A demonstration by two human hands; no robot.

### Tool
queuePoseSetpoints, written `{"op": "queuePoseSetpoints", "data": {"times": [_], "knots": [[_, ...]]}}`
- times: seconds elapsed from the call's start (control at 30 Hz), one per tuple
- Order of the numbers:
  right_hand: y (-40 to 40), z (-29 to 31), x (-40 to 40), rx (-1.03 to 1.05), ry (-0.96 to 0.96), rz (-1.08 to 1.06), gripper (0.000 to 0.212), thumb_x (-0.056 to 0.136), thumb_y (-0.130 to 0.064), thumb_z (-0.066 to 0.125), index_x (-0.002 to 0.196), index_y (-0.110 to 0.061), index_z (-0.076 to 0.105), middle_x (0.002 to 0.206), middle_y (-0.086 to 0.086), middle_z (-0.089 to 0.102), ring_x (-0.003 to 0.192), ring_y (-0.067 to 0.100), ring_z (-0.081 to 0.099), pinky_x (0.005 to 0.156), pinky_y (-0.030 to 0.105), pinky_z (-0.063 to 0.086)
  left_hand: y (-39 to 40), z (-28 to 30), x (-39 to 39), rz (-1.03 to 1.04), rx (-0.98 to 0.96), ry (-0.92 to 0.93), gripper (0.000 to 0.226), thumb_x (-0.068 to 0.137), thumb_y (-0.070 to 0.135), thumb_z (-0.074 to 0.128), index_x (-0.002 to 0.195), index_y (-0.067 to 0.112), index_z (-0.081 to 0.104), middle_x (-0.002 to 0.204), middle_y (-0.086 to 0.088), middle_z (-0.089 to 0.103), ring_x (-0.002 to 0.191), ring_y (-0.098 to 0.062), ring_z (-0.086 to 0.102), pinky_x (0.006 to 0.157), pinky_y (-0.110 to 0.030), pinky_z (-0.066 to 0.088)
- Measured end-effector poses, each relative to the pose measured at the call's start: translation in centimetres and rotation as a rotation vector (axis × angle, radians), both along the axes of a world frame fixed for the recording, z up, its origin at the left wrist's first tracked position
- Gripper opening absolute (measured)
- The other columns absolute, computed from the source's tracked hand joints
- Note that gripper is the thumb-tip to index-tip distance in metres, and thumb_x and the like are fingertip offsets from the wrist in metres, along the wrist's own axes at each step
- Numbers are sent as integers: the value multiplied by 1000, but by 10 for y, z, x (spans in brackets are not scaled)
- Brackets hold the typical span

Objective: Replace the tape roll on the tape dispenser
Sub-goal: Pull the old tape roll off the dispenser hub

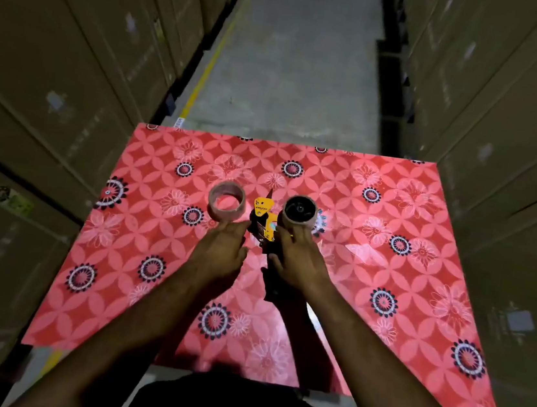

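A yellow and black tape dispenser [264, 218] lies near the middle of the red patterned table [385, 285]. Its black hub on the right carries a brown cardboard roll core [297, 215]. A clear tape roll [226, 203] lies flat on the table just left of the dispenser. My right hand [297, 261] rests on the dispenser, fingertips touching the core's near side, thumb against the black handle. My left hand [220, 253] hovers just below the clear roll, fingers apart and pointing toward the dispenser, holding nothing.
Tall stacks of cardboard boxes [52, 109] wall in both sides of a narrow aisle. A concrete floor with a yellow line [209, 67] runs ahead beyond the table's far edge.
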State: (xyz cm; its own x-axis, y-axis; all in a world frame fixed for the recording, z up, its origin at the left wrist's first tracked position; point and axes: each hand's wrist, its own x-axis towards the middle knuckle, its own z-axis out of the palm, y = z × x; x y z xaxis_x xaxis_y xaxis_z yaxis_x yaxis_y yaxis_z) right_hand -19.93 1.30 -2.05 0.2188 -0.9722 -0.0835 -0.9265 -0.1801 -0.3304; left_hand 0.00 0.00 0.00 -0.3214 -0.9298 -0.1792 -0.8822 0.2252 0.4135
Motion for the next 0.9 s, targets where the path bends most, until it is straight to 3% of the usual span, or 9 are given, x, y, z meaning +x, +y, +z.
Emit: {"op": "queuePoseSetpoints", "data": {"times": [0.3, 0.43, 0.57, 0.63, 0.7, 0.77, 0.9], "knots": [[5, -5, 11, 46, -97, -85, 47, 91, -21, 63, 134, -8, 51, 138, 15, 46, 126, 34, 44, 80, 48, 54, -7, -2, 9, 8, -61, 137, 55, 100, 20, 57, 153, 24, 45, 148, -3, 56, 136, -22, 48, 113, -40, 43], [20, -7, 15, 37, -95, -93, 43, 92, -22, 61, 132, -10, 52, 134, 13, 49, 123, 31, 45, 80, 46, 52, -3, -6, 12, 26, -105, 176, 46, 100, 18, 57, 146, 23, 52, 139, 0, 59, 129, -20, 51, 105, -38, 46], [33, -10, 15, 75, -159, -80, 54, 90, -26, 62, 141, -14, 49, 138, 10, 50, 128, 29, 47, 87, 44, 53, 1, -16, 10, 11, -100, 200, 42, 99, 15, 56, 141, 19, 55, 132, 0, 62, 124, -20, 53, 100, -36, 47], [34, -6, 11, 49, -266, -138, 60, 88, -28, 64, 145, -18, 49, 142, 7, 53, 130, 25, 48, 93, 35, 50, 1, -19, 7, 32, -98, 199, 40, 99, 15, 56, 139, 18, 56, 131, -1, 62, 122, -21, 54, 99, -39, 50], [26, -1, 6, -17, -351, -253, 51, 87, -20, 67, 138, -14, 58, 131, 11, 62, 121, 26, 54, 89, 30, 46, -1, -20, 3, 75, -113, 203, 37, 99, 15, 57, 135, 16, 60, 128, -3, 63, 120, -23, 56, 97, -39, 50], [11, 0, -4, -67, -353, -385, 39, 89, -15, 67, 127, -7, 63, 118, 14, 66, 112, 30, 58, 87, 35, 48, -7, -18, -3, 107, -126, 211, 36, 100, 15, 56, 135, 15, 61, 129, -4, 62, 123, -24, 55, 100, -39, 49], [-18, -10, -24, -54, -322, -523, 34, 90, -12, 66, 122, 0, 62, 116, 17, 63, 110, 35, 59, 89, 42, 53, -27, -12, -20, 82, -114, 179, 38, 102, 18, 55, 139, 16, 59, 134, -2, 62, 129, -24, 51, 107, -42, 45]]}}
